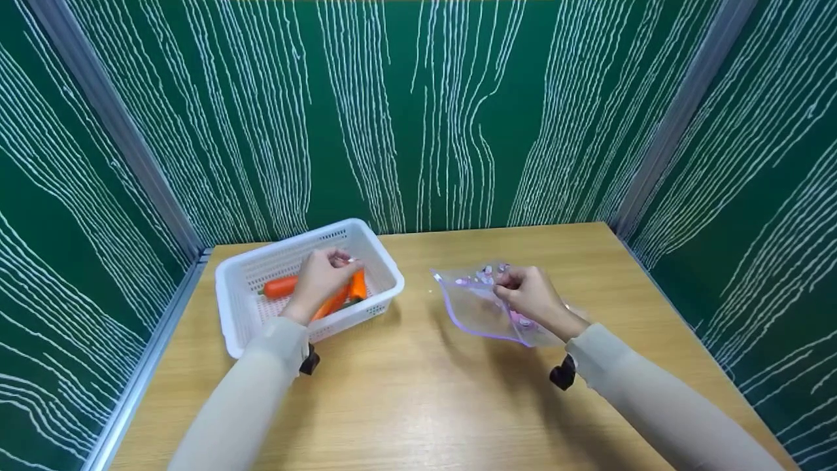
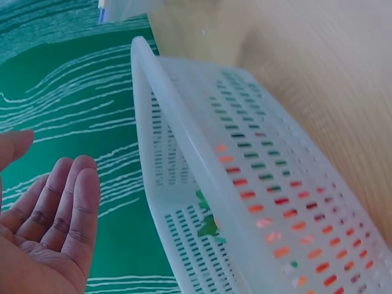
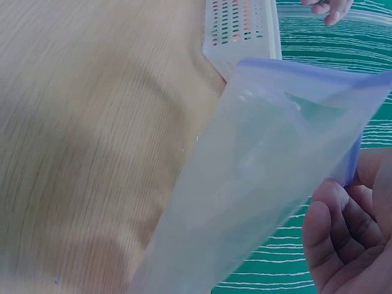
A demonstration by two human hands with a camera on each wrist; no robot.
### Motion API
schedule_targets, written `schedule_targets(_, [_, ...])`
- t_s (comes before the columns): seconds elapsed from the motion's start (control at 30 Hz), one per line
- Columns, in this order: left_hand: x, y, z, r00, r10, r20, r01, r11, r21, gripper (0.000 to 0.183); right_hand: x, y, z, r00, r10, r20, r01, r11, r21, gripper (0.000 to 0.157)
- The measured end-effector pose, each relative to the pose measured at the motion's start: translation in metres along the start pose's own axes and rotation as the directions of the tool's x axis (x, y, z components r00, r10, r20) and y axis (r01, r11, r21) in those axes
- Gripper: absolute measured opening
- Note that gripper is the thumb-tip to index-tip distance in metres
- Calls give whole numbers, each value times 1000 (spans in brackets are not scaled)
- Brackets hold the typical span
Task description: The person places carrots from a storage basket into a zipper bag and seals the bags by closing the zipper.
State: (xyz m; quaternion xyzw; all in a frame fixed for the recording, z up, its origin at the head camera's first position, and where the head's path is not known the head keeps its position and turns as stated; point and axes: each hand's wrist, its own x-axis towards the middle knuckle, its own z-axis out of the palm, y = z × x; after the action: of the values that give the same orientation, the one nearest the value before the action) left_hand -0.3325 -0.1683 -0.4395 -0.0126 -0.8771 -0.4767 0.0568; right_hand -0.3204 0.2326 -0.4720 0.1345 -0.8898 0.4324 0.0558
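Note:
My left hand (image 1: pixel 324 278) is above the white plastic basket (image 1: pixel 225 307), its fingers loosely bent and nothing between them. In the left wrist view the fingers (image 2: pixel 58 208) stand apart from the thumb, beside the basket's rim (image 2: pixel 184 135). Below the hand, several orange carrots (image 1: pixel 280 287) with green tops lie in the basket, partly hidden by it. On the right, my right hand (image 1: pixel 533 297) pinches the edge of a clear zip bag (image 1: pixel 474 311) with a purple seal and a printed pattern. The bag's mouth gapes toward the left, and the right wrist view shows thumb and fingers at its purple edge.
The basket stands at the back left of the wooden table (image 1: pixel 412 405), with the bag held to its right. Green panels with white wavy lines (image 1: pixel 458 118) enclose the back and both sides. A metal rail (image 1: pixel 147 366) runs along the left edge.

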Motion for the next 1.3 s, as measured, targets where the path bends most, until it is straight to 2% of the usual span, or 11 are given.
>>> schedule_targets(0.23, [2,-10,-10,999,-8,46,8,1000,8,32,0,0,-2,999,43,26,-43,999,14,11])
schedule_targets(0.57, [6,-29,-18,996,-30,82,23,997,76,39,-1,1,-1,999,47,24,-48,998,30,10])
schedule_targets(0.77, [8,-38,-19,994,-41,106,29,993,110,49,-1,1,2,999,42,16,-42,999,34,9])
schedule_targets(1.0, [10,-46,-18,981,-106,163,81,984,157,70,0,1,3,999,-23,-27,23,1000,-5,12])
schedule_targets(1.17, [12,-51,-14,980,-111,164,80,979,185,70,0,1,4,1000,-13,-28,13,1000,2,11])
schedule_targets(1.3, [12,-53,-11,976,-160,149,133,975,180,68,-1,0,3,1000,5,-19,-5,1000,0,9])
